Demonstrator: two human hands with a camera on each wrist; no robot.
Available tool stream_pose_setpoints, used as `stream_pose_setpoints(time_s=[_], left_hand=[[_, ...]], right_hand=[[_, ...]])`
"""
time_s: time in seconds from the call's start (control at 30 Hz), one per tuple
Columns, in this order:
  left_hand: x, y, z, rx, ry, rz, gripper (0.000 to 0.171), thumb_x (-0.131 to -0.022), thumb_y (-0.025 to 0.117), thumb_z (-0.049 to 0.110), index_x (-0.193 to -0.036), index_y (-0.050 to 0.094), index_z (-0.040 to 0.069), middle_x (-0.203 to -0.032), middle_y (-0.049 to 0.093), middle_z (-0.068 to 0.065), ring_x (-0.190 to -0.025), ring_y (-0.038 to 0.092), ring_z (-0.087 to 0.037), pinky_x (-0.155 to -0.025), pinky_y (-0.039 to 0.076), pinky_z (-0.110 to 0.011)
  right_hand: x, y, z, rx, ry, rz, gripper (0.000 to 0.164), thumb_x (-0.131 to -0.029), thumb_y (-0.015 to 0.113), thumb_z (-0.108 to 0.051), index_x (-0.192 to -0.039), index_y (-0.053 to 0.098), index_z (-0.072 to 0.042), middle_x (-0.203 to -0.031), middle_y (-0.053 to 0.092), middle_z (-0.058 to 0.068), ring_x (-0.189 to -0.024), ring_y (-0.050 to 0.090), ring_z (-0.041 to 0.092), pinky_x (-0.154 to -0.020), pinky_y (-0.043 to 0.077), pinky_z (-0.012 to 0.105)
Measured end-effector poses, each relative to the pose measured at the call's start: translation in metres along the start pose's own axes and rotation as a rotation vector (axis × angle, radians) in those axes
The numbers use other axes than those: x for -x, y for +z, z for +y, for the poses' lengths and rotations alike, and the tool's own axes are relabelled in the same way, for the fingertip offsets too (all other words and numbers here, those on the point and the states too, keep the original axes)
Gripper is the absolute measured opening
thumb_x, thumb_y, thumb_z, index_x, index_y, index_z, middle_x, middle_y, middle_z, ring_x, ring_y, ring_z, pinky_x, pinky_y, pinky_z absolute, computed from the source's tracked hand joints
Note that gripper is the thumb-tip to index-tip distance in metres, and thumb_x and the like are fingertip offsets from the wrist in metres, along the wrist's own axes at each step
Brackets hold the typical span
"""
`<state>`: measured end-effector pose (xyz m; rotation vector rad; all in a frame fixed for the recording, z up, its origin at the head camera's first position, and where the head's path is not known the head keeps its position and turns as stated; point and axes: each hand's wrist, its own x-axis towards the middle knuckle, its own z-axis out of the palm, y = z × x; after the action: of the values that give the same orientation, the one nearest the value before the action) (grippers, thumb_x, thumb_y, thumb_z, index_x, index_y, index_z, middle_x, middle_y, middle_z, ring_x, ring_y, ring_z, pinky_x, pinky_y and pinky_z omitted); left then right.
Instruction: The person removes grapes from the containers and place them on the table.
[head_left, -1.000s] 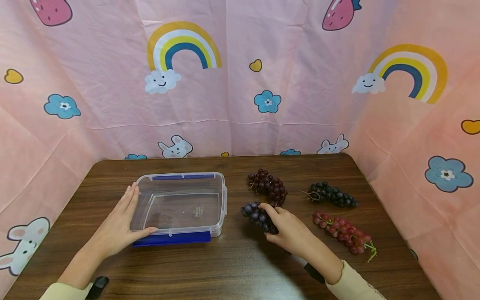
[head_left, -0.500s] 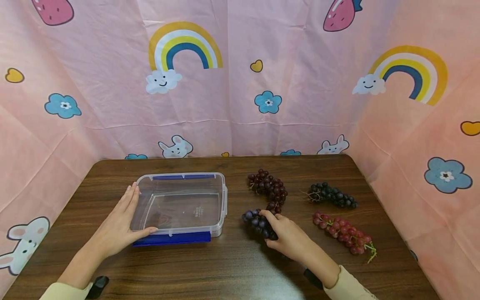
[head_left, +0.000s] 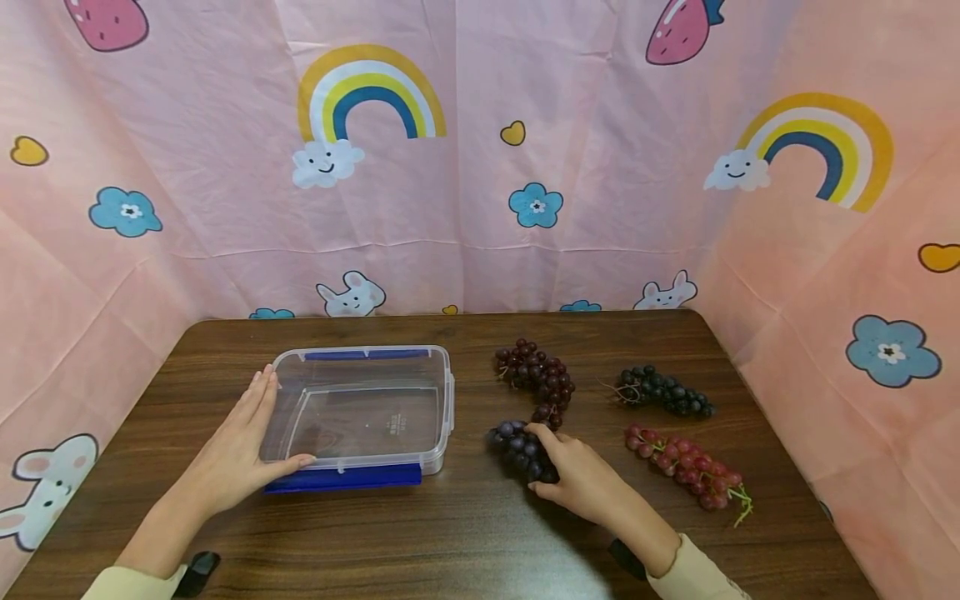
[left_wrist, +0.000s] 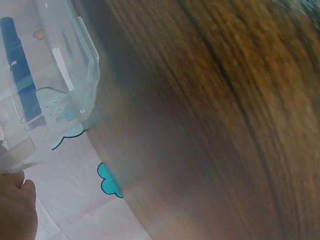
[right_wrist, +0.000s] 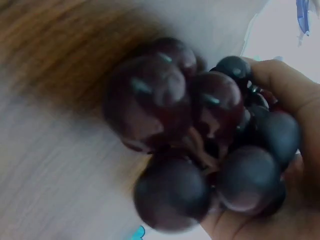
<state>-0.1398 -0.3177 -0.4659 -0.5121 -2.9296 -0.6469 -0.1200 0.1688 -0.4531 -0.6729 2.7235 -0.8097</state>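
In the head view, my right hand [head_left: 580,481] grips a bunch of dark purple grapes [head_left: 520,450] close over the table, thumb on the near side and fingers on the far side. The right wrist view shows the same grapes [right_wrist: 170,190] large, under the palm. My left hand [head_left: 232,450] rests against the left end of a clear plastic food container [head_left: 367,462], fingers straight along its side and thumb on the near rim. The container has no lid on it, and a blue clip flap hangs along its front. In the left wrist view, part of the container [left_wrist: 75,65] shows beside the hand [left_wrist: 17,207].
Just behind the held bunch lies a bunch of dark red grapes [head_left: 534,375]. Farther right are a bunch of black grapes [head_left: 666,392] and a bunch of red grapes [head_left: 686,467] with a green stem. A patterned pink cloth [head_left: 480,208] surrounds the wooden table [head_left: 360,542].
My right hand has lowered the dark purple grapes slightly toward the near side, uncovering more of the dark red bunch. My left hand and the container have stayed put.
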Motion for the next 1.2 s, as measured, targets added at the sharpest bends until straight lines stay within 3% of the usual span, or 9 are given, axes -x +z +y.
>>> stream_pose_setpoints(time_s=[0.13, 0.23, 0.47, 0.53, 0.7, 0.8, 1.0, 1.1, 1.2], left_hand=[[0.001, -0.003, -0.001, 0.031, -0.005, -0.018, 0.128, -0.09, 0.081, 0.052, -0.168, -0.009, 0.005, -0.176, -0.015, -0.014, -0.163, -0.009, -0.04, -0.125, 0.006, -0.068], [0.001, -0.005, -0.003, 0.041, -0.001, -0.03, 0.129, -0.09, 0.081, 0.052, -0.168, -0.01, 0.005, -0.176, -0.016, -0.014, -0.162, -0.01, -0.04, -0.125, 0.005, -0.069], [0.0, -0.009, -0.005, 0.017, 0.04, -0.019, 0.129, -0.088, 0.083, 0.05, -0.168, -0.006, 0.001, -0.176, -0.012, -0.018, -0.163, -0.007, -0.039, -0.13, -0.01, -0.034], [-0.001, -0.011, -0.004, 0.034, 0.026, -0.03, 0.128, -0.089, 0.082, 0.05, -0.168, -0.006, 0.001, -0.176, -0.013, -0.017, -0.163, -0.006, -0.042, -0.131, -0.007, -0.041], [-0.003, -0.015, 0.0, 0.076, -0.035, -0.082, 0.124, -0.091, 0.079, 0.052, -0.168, -0.005, 0.002, -0.176, -0.017, -0.014, -0.159, -0.002, -0.053, -0.122, 0.006, -0.075], [-0.004, -0.016, 0.002, 0.079, -0.05, -0.104, 0.121, -0.094, 0.076, 0.052, -0.168, -0.004, 0.002, -0.175, -0.019, -0.013, -0.159, -0.005, -0.053, -0.121, 0.005, -0.077], [-0.008, -0.019, 0.025, 0.01, -0.076, -0.084, 0.111, -0.1, 0.066, 0.057, -0.167, 0.002, -0.003, -0.175, -0.018, -0.016, -0.161, -0.009, -0.045, -0.126, -0.006, -0.066], [-0.011, -0.019, 0.044, -0.018, -0.084, -0.05, 0.107, -0.101, 0.061, 0.059, -0.167, 0.007, -0.005, -0.175, -0.008, -0.024, -0.162, -0.004, -0.045, -0.126, -0.004, -0.067], [-0.013, -0.017, 0.066, -0.043, -0.08, -0.01, 0.105, -0.102, 0.06, 0.061, -0.167, 0.009, -0.004, -0.174, 0.003, -0.029, -0.162, 0.002, -0.047, -0.126, -0.002, -0.068]], right_hand=[[0.002, 0.003, 0.002, 0.012, 0.023, 0.016, 0.082, -0.088, 0.088, -0.022, -0.154, 0.045, -0.002, -0.127, 0.067, 0.033, -0.092, 0.075, 0.035, -0.08, 0.061, 0.05], [0.004, 0.007, 0.002, 0.026, 0.046, 0.026, 0.085, -0.088, 0.088, -0.027, -0.156, 0.045, -0.003, -0.13, 0.065, 0.035, -0.098, 0.074, 0.04, -0.084, 0.061, 0.054], [0.01, 0.007, 0.004, 0.064, 0.07, 0.075, 0.091, -0.087, 0.089, -0.033, -0.161, 0.043, -0.007, -0.129, 0.065, 0.036, -0.104, 0.072, 0.046, -0.084, 0.06, 0.057], [0.012, 0.005, 0.004, 0.065, 0.083, 0.084, 0.091, -0.087, 0.089, -0.033, -0.161, 0.043, -0.008, -0.131, 0.064, 0.036, -0.106, 0.071, 0.047, -0.084, 0.06, 0.059], [0.019, 0.0, 0.004, 0.068, 0.104, 0.085, 0.09, -0.087, 0.088, -0.035, -0.161, 0.043, -0.01, -0.134, 0.064, 0.034, -0.109, 0.071, 0.047, -0.086, 0.059, 0.06], [0.025, -0.002, 0.005, 0.085, 0.109, 0.106, 0.088, -0.088, 0.087, -0.037, -0.16, 0.045, -0.01, -0.136, 0.066, 0.027, -0.109, 0.071, 0.044, -0.085, 0.06, 0.057], [0.034, -0.014, 0.008, 0.21, 0.126, 0.211, 0.078, -0.091, 0.082, -0.045, -0.156, 0.052, -0.014, -0.131, 0.071, 0.019, -0.1, 0.073, 0.037, -0.072, 0.061, 0.048], [0.037, -0.023, 0.01, 0.271, 0.111, 0.29, 0.071, -0.094, 0.078, -0.046, -0.154, 0.055, -0.016, -0.131, 0.071, 0.018, -0.095, 0.073, 0.034, -0.063, 0.058, 0.042], [0.037, -0.032, 0.011, 0.291, 0.075, 0.39, 0.068, -0.094, 0.079, -0.043, -0.153, 0.057, -0.015, -0.13, 0.072, 0.018, -0.097, 0.072, 0.036, -0.063, 0.059, 0.044]])
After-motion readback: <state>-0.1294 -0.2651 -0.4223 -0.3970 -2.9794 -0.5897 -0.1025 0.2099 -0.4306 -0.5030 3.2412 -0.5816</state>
